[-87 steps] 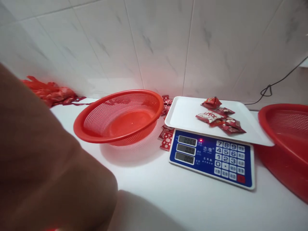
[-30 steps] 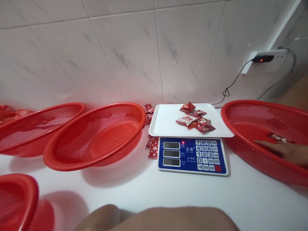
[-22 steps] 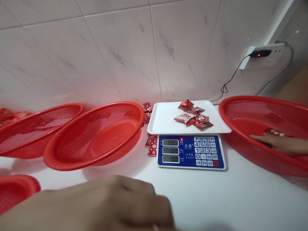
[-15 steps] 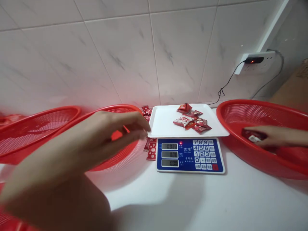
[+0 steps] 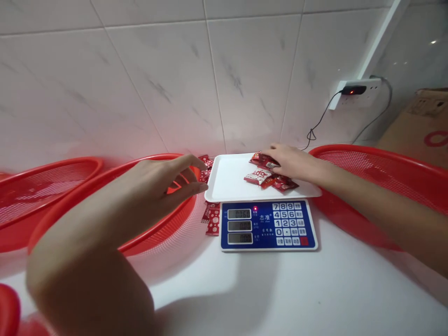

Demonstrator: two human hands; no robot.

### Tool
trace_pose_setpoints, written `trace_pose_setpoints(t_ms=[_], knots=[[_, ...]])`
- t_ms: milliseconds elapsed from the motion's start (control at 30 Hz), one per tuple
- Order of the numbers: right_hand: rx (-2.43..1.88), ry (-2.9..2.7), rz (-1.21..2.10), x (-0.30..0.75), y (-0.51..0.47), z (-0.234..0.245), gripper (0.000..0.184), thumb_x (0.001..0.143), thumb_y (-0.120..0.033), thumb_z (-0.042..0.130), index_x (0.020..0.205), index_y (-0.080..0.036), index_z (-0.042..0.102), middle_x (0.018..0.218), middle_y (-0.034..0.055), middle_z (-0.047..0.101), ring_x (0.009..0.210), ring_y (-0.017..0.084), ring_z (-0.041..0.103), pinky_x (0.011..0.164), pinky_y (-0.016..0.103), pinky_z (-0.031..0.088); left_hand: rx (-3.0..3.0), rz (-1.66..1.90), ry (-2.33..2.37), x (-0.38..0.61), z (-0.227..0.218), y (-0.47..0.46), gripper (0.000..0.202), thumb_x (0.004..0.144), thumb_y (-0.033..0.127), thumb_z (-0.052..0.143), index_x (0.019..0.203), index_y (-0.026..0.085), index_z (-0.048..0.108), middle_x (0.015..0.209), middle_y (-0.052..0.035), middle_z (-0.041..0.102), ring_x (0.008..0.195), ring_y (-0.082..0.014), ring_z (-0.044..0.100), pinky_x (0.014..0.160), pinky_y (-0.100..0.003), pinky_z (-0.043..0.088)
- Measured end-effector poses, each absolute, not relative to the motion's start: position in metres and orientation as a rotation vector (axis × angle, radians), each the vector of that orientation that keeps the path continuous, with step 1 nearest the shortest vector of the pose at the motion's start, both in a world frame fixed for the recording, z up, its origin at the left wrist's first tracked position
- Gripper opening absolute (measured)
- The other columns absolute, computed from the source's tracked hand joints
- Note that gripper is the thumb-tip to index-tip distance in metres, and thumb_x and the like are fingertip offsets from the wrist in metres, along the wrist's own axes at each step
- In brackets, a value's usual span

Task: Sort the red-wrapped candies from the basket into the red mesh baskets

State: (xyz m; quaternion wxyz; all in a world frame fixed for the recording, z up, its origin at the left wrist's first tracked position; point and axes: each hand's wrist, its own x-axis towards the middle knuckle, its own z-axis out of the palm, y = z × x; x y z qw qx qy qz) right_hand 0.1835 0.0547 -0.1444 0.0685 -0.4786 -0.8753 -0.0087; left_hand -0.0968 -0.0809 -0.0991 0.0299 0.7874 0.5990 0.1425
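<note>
My left hand (image 5: pixel 171 179) reaches over the middle red mesh basket (image 5: pixel 175 223), thumb and fingers apart, their tips just short of the left edge of the white tray (image 5: pixel 227 179). Nothing shows between them. The tray rests on a blue-faced digital scale (image 5: pixel 266 224) whose displays are lit. My right hand (image 5: pixel 289 161) lies on the small pile of red candy packets (image 5: pixel 257 176) at the tray's back right, fingers closed over one packet (image 5: pixel 265 161) at the pile's far edge.
A large red basket (image 5: pixel 380 163) stands right of the scale, another (image 5: pixel 52 179) at far left, and a rim (image 5: pixel 5 308) shows bottom left. Loose red packets (image 5: pixel 212 221) lie between basket and scale. A wall socket with plug (image 5: pixel 353 88) and a cardboard box (image 5: pixel 416 121) sit at the right.
My right hand came out of the right basket with a packet and moved left onto the tray's pile. My left hand rose from the bottom edge and stretched toward the tray's left side.
</note>
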Motion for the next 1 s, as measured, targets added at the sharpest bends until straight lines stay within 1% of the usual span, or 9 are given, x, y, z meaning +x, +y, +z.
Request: trace_pose_setpoints(t_ms=[100,233,300,400,533,667,833,900,1000], knots=[[-1.398,-2.644,-0.057,0.176,0.061,-0.153,0.043,0.087,-0.015,0.053,0.129,-0.02,0.062,0.121,0.0128,0.061,0.096,0.024,0.062,0.072,0.03,0.043,2.511,0.359,1.86,-0.095,-0.096,-0.083,0.033,0.095,0.051,0.044,0.111,0.028,0.061,0.094,0.0028,0.074,0.077,-0.0167,0.067,0.065,-0.025,0.049],[-1.372,-2.588,0.063,0.183,0.056,-0.144,0.035,0.088,-0.025,0.06,0.122,-0.021,0.065,0.113,0.0078,0.068,0.097,0.024,0.063,0.074,0.031,0.043,2.48,0.374,1.947,-0.096,-0.093,-0.087,0.034,0.098,0.052,0.041,0.115,0.029,0.06,0.095,0.0016,0.074,0.079,-0.0179,0.067,0.069,-0.03,0.051],[-1.394,-2.483,0.142,0.19,0.05,-0.135,0.037,0.088,-0.033,0.063,0.123,-0.022,0.064,0.106,0.0055,0.071,0.09,0.023,0.065,0.072,0.031,0.044,2.439,0.415,1.94,-0.097,-0.093,-0.086,0.038,0.095,0.057,0.043,0.116,0.03,0.061,0.094,0.0015,0.074,0.08,-0.0187,0.068,0.07,-0.031,0.052],[-1.382,-2.297,0.174,0.196,0.041,-0.12,0.04,0.088,-0.042,0.064,0.122,-0.022,0.064,0.101,0.0062,0.072,0.084,0.023,0.065,0.069,0.032,0.045,2.404,0.457,1.923,-0.098,-0.094,-0.083,0.043,0.09,0.064,0.047,0.114,0.032,0.063,0.094,0.0006,0.075,0.081,-0.0211,0.07,0.069,-0.033,0.054],[-1.523,-2.345,0.025,0.188,0.041,-0.119,0.043,0.087,-0.045,0.066,0.124,-0.024,0.065,0.109,0.0086,0.072,0.092,0.028,0.065,0.07,0.035,0.044,2.391,0.435,1.92,-0.096,-0.095,-0.08,0.042,0.089,0.063,0.047,0.112,0.032,0.063,0.094,0.0003,0.075,0.081,-0.022,0.07,0.07,-0.034,0.055],[-1.686,-2.543,0.03,0.175,0.053,-0.136,0.037,0.083,-0.045,0.068,0.115,-0.026,0.071,0.107,0.0065,0.073,0.094,0.029,0.066,0.067,0.034,0.043,2.399,0.421,1.903,-0.093,-0.094,-0.08,0.043,0.088,0.061,0.046,0.11,0.03,0.064,0.093,-0.0014,0.075,0.08,-0.0226,0.071,0.068,-0.034,0.055],[-1.525,-2.352,0.235,0.208,0.054,-0.134,0.069,0.073,-0.057,0.071,0.135,-0.029,0.062,0.125,0.0078,0.068,0.102,0.028,0.065,0.08,0.038,0.05,2.42,0.449,1.904,-0.097,-0.094,-0.084,0.042,0.088,0.064,0.048,0.112,0.032,0.063,0.093,0.0012,0.075,0.079,-0.021,0.071,0.064,-0.03,0.053],[-1.517,-2.256,0.208,0.238,0.052,-0.131,0.071,0.075,-0.06,0.066,0.137,-0.025,0.061,0.126,0.0127,0.066,0.1,0.029,0.065,0.082,0.042,0.051,2.443,0.475,1.899,-0.1,-0.093,-0.087,0.041,0.09,0.065,0.048,0.111,0.033,0.062,0.092,0.0026,0.075,0.079,-0.0197,0.071,0.062,-0.027,0.051],[-1.621,-2.194,0.1,0.291,0.048,-0.134,0.069,0.076,-0.059,0.063,0.135,-0.023,0.063,0.127,0.0182,0.063,0.102,0.032,0.064,0.083,0.046,0.052,2.454,0.484,1.892,-0.101,-0.09,-0.091,0.031,0.096,0.056,0.048,0.113,0.033,0.059,0.097,0.0047,0.075,0.084,-0.0164,0.07,0.067,-0.024,0.05]])
